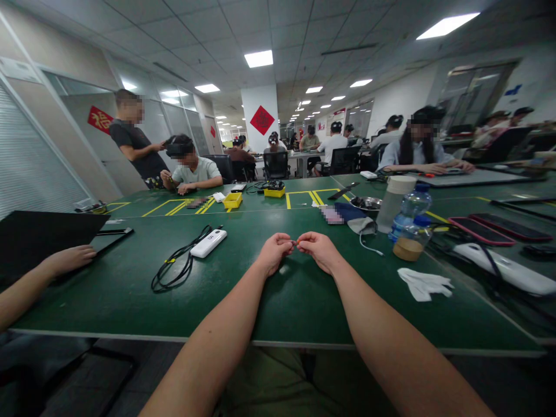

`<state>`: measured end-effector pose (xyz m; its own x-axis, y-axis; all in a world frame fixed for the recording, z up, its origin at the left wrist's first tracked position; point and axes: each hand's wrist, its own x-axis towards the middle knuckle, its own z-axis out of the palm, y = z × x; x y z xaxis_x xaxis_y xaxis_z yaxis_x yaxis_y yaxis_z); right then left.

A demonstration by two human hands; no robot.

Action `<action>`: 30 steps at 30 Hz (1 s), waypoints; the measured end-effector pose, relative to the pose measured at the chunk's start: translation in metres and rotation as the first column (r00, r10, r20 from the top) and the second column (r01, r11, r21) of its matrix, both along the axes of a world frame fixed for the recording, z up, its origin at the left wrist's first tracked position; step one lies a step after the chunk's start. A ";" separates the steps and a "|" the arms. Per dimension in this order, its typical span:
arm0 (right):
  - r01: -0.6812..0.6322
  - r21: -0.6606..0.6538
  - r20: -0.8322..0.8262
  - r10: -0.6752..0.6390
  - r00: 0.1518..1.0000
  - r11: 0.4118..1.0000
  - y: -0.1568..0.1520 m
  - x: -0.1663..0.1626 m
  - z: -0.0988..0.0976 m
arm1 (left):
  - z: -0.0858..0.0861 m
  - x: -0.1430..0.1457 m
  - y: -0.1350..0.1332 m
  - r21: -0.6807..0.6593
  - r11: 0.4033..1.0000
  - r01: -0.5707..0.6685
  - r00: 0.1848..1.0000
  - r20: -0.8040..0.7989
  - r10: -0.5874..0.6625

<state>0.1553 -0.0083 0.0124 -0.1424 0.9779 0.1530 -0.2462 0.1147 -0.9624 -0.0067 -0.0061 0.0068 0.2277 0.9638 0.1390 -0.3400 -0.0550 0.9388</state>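
Just above the green table [243,313], my left hand [276,253] and my right hand [317,250] meet fingertip to fingertip. Both are closed in a pinch. Between them shows a tiny dark and orange-reddish piece [296,243], too small to name; the fingertips hide most of it. Left of my hands lies a white power bank [209,244] with a coiled black cable [174,272]. A grey pouch-like cloth [362,226] with a white cord is the nearest thing beyond my right hand.
At right stand a frosted bottle [393,202] and two plastic bottles, near a white glove [424,284], a white power strip [506,267] and phones [481,231]. Farther back are yellow trays [232,201] and a metal bowl [366,204]. A neighbour's hand [72,259] rests on a black panel at left.
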 end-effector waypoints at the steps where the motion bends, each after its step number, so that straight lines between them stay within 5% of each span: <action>1: 0.002 0.001 0.010 -0.002 1.000 1.000 0.001 0.000 -0.001 | 0.000 0.000 0.000 -0.003 1.000 -0.002 1.000 -0.001 0.002; 30: -0.010 0.216 0.342 -0.066 0.937 0.976 0.004 0.001 -0.011 | -0.004 -0.001 0.003 -0.032 0.999 0.039 0.990 -0.136 -0.043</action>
